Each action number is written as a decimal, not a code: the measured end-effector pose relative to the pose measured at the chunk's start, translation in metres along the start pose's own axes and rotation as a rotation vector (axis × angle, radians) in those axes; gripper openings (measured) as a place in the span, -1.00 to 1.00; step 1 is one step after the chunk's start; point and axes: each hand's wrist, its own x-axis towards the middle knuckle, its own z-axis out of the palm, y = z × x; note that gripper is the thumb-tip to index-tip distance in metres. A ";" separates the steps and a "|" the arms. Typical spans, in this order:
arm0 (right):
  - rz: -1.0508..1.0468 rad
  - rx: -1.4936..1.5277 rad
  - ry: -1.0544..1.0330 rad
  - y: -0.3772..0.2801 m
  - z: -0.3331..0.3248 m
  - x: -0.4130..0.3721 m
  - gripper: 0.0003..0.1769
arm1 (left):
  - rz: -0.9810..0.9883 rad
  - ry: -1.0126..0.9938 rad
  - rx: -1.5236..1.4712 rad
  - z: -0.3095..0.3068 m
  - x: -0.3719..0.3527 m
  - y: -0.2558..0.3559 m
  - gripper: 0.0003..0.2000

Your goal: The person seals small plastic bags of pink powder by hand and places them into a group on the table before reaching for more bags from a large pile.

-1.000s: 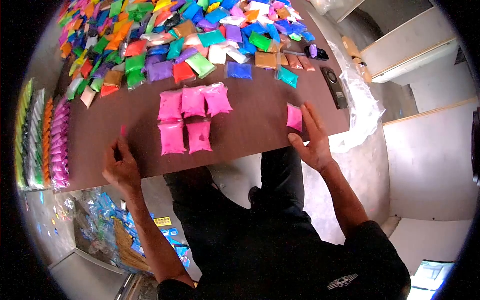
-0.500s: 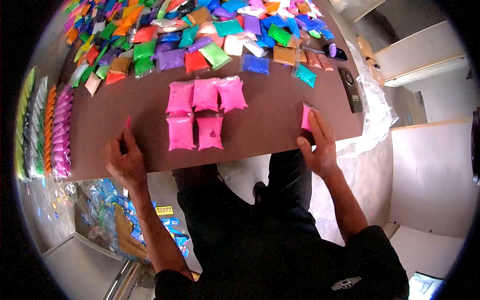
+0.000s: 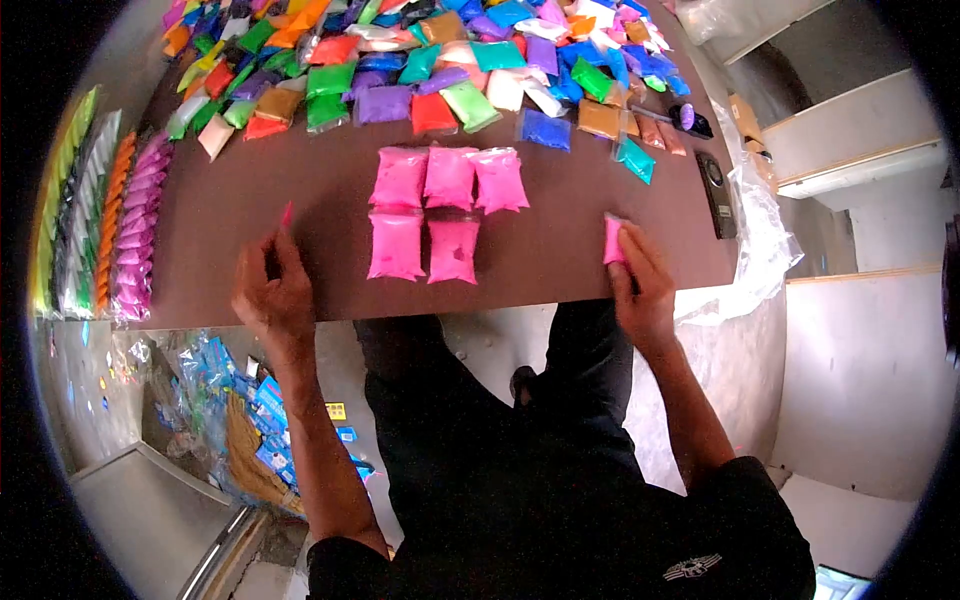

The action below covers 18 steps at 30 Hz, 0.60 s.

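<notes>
Between the pinched thumb and fingers of my left hand (image 3: 276, 295), a narrow pink sliver (image 3: 287, 214) sticks up; I cannot tell what the rest of it is. My right hand (image 3: 645, 290) is closed around the near side of a pink packet (image 3: 613, 241) by the table's right front, covering part of it. Between the hands, several pink packets lie flat in two rows: a back row with a middle packet (image 3: 450, 178), and a front pair with a left packet (image 3: 396, 245) and a right packet (image 3: 453, 251).
A heap of many-coloured packets (image 3: 470, 105) covers the back of the brown table (image 3: 540, 230). Strips of packets (image 3: 137, 230) line its left edge. At right lie a black device (image 3: 716, 195) and clear plastic wrap (image 3: 765, 230). Blue packaging (image 3: 275, 410) sits below left.
The view has shifted, so the table and packets appear farther right. My right fingers, earlier spread over the pink packet, now close on it. My left hand keeps its pinch.
</notes>
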 end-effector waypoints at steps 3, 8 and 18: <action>-0.101 0.009 -0.050 -0.040 0.019 0.002 -0.54 | 0.034 0.032 0.018 0.000 0.001 0.001 -0.90; -0.220 0.089 -0.085 -0.082 0.049 0.017 -0.54 | 0.027 -0.010 0.036 -0.003 0.004 0.002 -0.92; -0.286 0.107 -0.047 -0.088 0.062 0.028 -0.50 | -0.017 0.007 0.016 0.000 0.002 0.004 -0.92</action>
